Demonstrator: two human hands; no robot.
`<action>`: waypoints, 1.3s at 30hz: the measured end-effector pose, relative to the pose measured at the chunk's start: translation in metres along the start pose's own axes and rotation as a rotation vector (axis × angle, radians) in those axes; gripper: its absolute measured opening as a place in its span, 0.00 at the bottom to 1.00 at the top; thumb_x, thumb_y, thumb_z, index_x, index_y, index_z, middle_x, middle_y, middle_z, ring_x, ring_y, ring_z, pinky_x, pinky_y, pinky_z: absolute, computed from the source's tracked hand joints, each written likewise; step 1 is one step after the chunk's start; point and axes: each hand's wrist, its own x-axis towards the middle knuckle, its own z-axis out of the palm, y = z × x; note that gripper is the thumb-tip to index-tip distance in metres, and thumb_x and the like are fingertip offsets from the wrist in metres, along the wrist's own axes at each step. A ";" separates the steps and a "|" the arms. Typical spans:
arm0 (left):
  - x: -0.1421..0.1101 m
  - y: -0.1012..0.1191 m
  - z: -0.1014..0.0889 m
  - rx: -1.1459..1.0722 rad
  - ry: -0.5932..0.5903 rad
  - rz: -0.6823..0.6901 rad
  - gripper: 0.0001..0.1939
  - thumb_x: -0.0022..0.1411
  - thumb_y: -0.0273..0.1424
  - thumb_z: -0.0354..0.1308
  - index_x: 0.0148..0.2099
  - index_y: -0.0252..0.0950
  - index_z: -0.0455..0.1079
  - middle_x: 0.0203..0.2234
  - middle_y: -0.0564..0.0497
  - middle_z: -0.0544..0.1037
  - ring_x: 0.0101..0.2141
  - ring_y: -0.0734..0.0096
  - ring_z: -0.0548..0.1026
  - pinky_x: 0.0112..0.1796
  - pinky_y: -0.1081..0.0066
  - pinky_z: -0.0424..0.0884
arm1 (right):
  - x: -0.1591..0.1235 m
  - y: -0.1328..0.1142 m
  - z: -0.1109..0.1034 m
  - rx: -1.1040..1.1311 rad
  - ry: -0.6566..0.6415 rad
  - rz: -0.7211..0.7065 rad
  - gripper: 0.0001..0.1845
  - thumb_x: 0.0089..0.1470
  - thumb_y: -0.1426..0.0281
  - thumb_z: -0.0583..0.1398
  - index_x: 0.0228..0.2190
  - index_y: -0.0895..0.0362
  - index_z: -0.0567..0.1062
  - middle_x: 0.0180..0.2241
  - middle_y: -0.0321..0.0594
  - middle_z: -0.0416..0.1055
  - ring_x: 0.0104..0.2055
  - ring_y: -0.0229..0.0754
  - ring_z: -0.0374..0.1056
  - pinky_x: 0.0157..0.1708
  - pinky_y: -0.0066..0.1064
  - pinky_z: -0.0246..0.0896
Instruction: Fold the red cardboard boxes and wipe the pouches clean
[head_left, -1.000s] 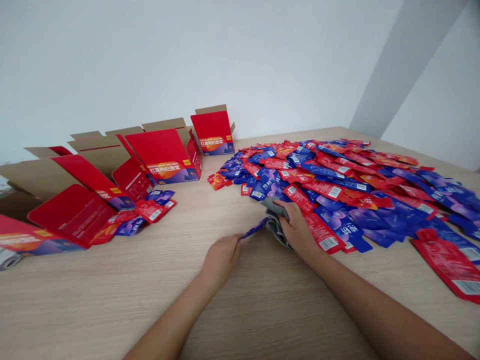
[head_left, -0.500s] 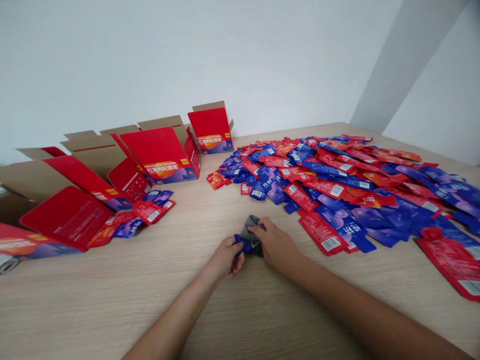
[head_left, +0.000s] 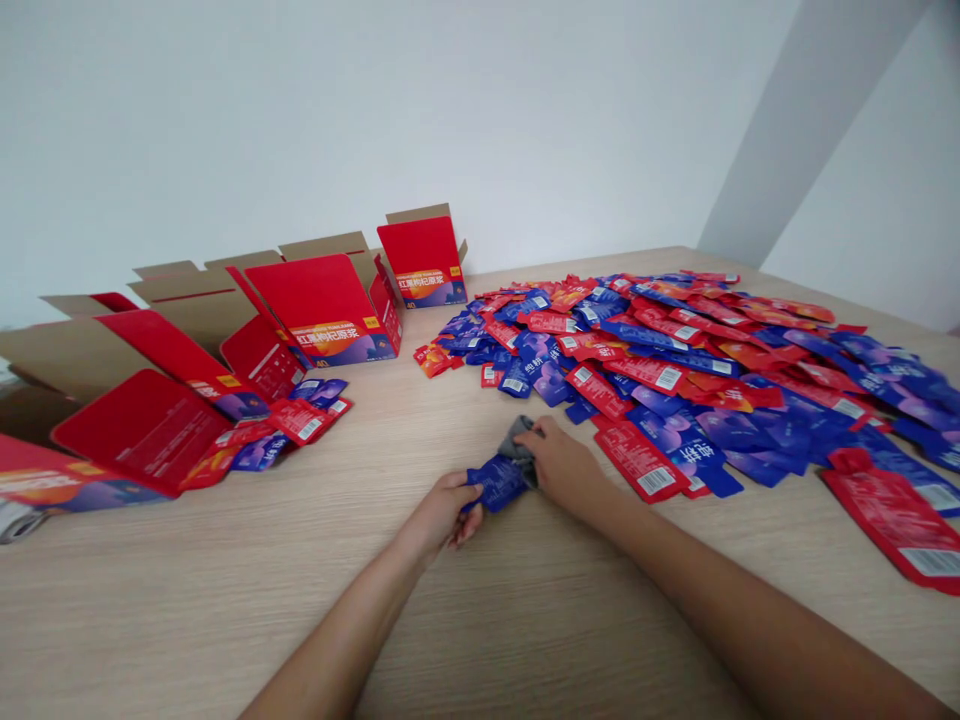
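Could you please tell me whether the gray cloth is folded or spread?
Not spread: the gray cloth is bunched in the right hand, against the blue pouch; neat folding is unclear.

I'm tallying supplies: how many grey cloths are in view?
1: the cloth, bunched in the right hand against the blue pouch held by the left hand. Any behind the boxes or under the pile would be hidden.

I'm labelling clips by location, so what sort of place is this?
Probably an indoor packing or sorting workspace: open red cartons and a large heap of red and blue pouches share one wood-grain table.
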 end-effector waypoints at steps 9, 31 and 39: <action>0.003 0.027 -0.050 -0.471 0.399 0.420 0.08 0.52 0.28 0.56 0.28 0.36 0.58 0.11 0.60 0.64 0.12 0.82 0.60 0.13 0.83 0.53 | 0.005 0.027 -0.002 -0.032 0.098 0.090 0.24 0.53 0.78 0.50 0.51 0.53 0.66 0.50 0.46 0.58 0.43 0.42 0.65 0.33 0.27 0.61; 0.155 0.082 0.035 0.635 0.618 0.306 0.17 0.41 0.37 0.66 0.31 0.31 0.70 0.44 0.33 0.72 0.54 0.42 0.61 0.47 0.61 0.59 | 0.010 0.036 0.005 0.124 0.167 0.093 0.23 0.51 0.77 0.50 0.49 0.52 0.67 0.47 0.42 0.61 0.41 0.41 0.65 0.36 0.29 0.60; 0.122 0.068 0.011 0.553 0.488 0.257 0.13 0.51 0.29 0.55 0.41 0.33 0.64 0.27 0.46 0.76 0.28 0.64 0.75 0.28 0.69 0.67 | 0.016 0.052 0.015 0.473 0.302 0.158 0.22 0.51 0.79 0.50 0.47 0.53 0.68 0.44 0.40 0.62 0.45 0.39 0.63 0.45 0.31 0.58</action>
